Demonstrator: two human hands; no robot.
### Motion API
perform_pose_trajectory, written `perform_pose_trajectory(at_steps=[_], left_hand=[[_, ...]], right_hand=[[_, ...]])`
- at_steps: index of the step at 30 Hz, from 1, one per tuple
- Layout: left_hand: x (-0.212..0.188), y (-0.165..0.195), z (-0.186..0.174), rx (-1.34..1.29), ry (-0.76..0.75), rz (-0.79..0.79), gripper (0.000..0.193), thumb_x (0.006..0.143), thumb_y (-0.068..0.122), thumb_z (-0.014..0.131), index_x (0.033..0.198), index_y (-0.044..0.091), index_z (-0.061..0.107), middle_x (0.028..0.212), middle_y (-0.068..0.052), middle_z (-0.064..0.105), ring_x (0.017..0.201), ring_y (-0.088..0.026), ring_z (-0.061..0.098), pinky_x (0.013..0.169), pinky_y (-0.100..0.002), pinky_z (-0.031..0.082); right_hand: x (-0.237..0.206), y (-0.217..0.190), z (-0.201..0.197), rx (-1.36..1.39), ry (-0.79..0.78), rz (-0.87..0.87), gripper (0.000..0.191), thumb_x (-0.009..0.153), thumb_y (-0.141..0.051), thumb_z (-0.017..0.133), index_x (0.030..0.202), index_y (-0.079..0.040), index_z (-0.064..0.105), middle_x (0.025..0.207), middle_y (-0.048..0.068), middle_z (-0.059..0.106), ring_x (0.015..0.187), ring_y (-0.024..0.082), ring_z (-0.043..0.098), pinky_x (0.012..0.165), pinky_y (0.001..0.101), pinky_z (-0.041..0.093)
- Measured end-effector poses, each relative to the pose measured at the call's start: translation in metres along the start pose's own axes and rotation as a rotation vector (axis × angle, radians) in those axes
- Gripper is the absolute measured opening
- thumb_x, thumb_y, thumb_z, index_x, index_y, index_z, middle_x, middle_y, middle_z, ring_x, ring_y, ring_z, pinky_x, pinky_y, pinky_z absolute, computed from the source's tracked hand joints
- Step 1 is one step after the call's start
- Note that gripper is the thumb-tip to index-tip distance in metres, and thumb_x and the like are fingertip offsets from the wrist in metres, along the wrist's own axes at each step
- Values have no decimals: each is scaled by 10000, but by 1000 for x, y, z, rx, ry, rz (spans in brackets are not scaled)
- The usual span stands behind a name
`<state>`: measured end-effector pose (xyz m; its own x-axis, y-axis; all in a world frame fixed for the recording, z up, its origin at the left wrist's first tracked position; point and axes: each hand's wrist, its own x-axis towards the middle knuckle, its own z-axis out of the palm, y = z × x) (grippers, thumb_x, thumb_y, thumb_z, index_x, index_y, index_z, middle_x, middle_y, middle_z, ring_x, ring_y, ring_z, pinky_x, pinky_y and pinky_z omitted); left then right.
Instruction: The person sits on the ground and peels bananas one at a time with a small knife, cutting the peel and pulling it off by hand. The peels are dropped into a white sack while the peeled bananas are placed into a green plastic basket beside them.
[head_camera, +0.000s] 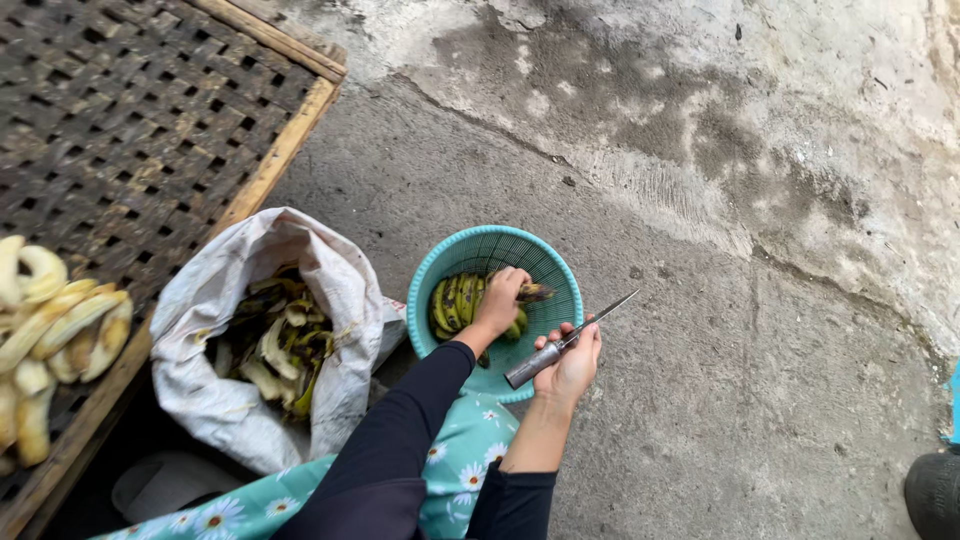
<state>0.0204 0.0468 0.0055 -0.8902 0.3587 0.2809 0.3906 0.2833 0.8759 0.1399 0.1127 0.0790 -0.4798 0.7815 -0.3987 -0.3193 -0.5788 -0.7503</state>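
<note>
— Head view: where does the left hand (497, 300) sit against the fruit?

— Down inside the teal basket (548, 262) on the concrete floor (720, 380), fingers closed over a green banana (528, 293) whose long axis runs left to right, tip poking out on the right.

— And the right hand (570, 362)?

— Just near of the basket's rim, clenched on a knife (565, 342), blade angled up and away to the right. The left is the nearer hand to the fruit; more bananas (455, 303) lie to its left.
</note>
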Motion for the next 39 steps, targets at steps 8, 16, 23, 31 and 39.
perform_pose_trajectory(at_steps=[8, 16, 23, 31, 39], left_hand=[[4, 69, -149, -978, 129, -297, 439, 1053, 456, 518, 1286, 86, 542, 1005, -56, 542, 903, -158, 533, 820, -310, 480], [-110, 107, -366, 405, 256, 166, 509, 920, 283, 692, 1329, 19, 542, 1221, -178, 577, 1169, -390, 553, 1026, -508, 434], [-156, 87, -412, 906, 309, 375, 421, 983, 109, 580, 1403, 84, 570, 1270, -82, 592, 1382, -262, 518, 1214, -679, 248], [-144, 61, -409, 915, 426, 387, 337, 988, 139, 613, 1324, 141, 593, 1251, -55, 561, 1365, -238, 513, 1234, -643, 282], [-147, 56, -408, 906, 416, 403, 330, 985, 131, 631, 1314, 152, 620, 1248, -44, 574, 1367, -236, 530, 1260, -608, 261]], right_hand=[[-74, -12, 89, -139, -491, 35, 427, 1106, -392, 394, 1461, -165, 462, 818, 24, 537, 598, 100, 501, 428, 289, 449], [-223, 11, 152, -332, -1247, 256, 542, 1114, -402, 375, 1606, -182, 319, 768, -16, 439, 578, 67, 432, 469, 219, 396], [-261, 41, 172, -712, -1434, 24, 539, 1124, -258, 420, 1647, -179, 313, 773, -63, 407, 624, 29, 346, 519, 183, 311], [-260, 47, 177, -946, -1447, -263, 509, 1109, -251, 453, 1591, -100, 390, 841, -54, 474, 717, 52, 392, 644, 201, 371], [-261, 54, 168, -982, -1460, -452, 435, 1122, -249, 449, 1512, -56, 437, 887, 41, 550, 821, 134, 504, 765, 287, 448]])
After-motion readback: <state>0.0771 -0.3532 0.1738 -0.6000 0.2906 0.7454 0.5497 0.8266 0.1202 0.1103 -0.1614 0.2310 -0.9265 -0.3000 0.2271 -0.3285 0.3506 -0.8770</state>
